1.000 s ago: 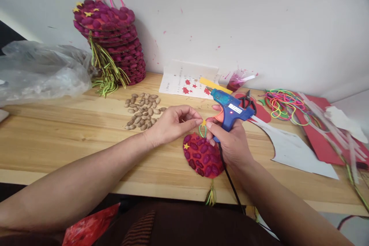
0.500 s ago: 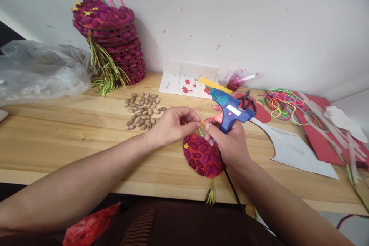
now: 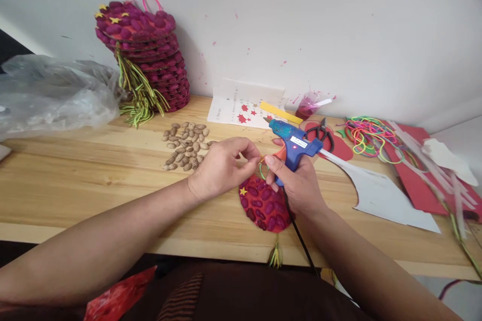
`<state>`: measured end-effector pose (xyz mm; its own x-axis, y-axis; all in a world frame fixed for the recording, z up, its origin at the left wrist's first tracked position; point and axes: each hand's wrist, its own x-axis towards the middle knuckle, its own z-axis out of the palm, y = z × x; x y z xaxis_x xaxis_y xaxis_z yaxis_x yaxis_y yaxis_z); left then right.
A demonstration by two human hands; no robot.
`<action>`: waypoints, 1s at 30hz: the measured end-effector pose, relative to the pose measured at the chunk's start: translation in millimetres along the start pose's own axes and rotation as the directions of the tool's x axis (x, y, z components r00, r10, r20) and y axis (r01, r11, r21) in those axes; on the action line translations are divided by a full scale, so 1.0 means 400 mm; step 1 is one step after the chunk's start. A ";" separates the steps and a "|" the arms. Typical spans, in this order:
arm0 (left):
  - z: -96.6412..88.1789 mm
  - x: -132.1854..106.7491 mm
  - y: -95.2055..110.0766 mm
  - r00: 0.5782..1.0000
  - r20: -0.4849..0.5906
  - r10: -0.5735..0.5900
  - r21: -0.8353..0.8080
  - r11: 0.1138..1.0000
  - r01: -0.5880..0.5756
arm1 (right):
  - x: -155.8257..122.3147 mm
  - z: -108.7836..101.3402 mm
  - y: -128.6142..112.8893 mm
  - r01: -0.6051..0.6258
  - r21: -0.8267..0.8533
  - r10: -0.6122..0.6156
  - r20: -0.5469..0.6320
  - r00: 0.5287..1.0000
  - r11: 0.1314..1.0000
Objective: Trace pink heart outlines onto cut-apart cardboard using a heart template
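Note:
My right hand (image 3: 303, 188) is wrapped around a blue glue gun (image 3: 295, 144) with an orange trigger. Its nozzle points up and left, and a small light glows red on its side. Thumb and fingertips of my left hand (image 3: 224, 168) are pinched on a small yellow piece (image 3: 262, 157), mostly hidden by the fingers, close to my right thumb. Below both hands lies a red disc (image 3: 259, 205) covered with magenta-painted shells. A yellow star (image 3: 243, 191) sits on its left edge, a green loop (image 3: 262, 173) at its top and a yellow-green tassel (image 3: 276, 253) at its bottom.
Peanuts (image 3: 188, 146) lie beyond my left arm. A magenta stack (image 3: 150, 55) and a plastic bag (image 3: 56, 95) stand back left. Paper with red stars (image 3: 226, 105), a cup (image 3: 307, 106), scissors (image 3: 322, 133), colourful cords (image 3: 371, 133) and red sheets (image 3: 412, 185) lie back and right.
The glue gun has shifted slightly left and down in my right hand. My left hand has moved slightly left, still pinching the small yellow piece. The disc stays put.

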<state>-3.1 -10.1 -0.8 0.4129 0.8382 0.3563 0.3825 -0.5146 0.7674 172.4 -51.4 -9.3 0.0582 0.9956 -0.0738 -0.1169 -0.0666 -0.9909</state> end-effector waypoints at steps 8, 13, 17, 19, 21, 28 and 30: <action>0.003 0.002 -0.001 0.988 0.062 -0.141 -0.154 0.977 0.149 | 0.006 0.004 0.009 -0.027 0.057 0.029 -0.035 0.999 0.998; 0.003 0.012 -0.014 0.957 0.154 -0.245 -0.353 0.891 0.285 | 0.007 0.003 0.007 -0.037 0.063 0.040 -0.037 0.999 0.997; 0.002 0.019 -0.017 0.934 0.187 -0.305 -0.400 0.845 0.356 | 0.007 0.001 0.007 -0.039 0.079 0.041 -0.022 0.999 0.996; 0.001 0.021 -0.017 0.923 0.201 -0.327 -0.394 0.836 0.382 | 0.008 0.001 0.006 -0.037 0.081 0.039 -0.021 0.999 0.996; -0.002 0.023 -0.017 0.915 0.208 -0.345 -0.389 0.829 0.401 | 0.009 0.001 0.007 -0.033 0.074 0.035 -0.028 0.999 0.997; -0.018 0.030 -0.016 0.910 0.187 -0.370 -0.386 0.824 0.414 | 0.019 0.001 0.015 -0.026 0.030 0.027 -0.029 0.999 0.999; -0.021 0.032 -0.020 0.912 0.167 -0.375 -0.382 0.828 0.410 | 0.022 0.001 0.016 -0.030 0.003 0.030 -0.003 1.000 1.000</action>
<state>-7.6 6.2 2.1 0.3711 0.9271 -0.0520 0.1707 -0.0131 0.9852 171.6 -43.2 -16.2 0.0575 0.9929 -0.1043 -0.1218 -0.0967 -0.9878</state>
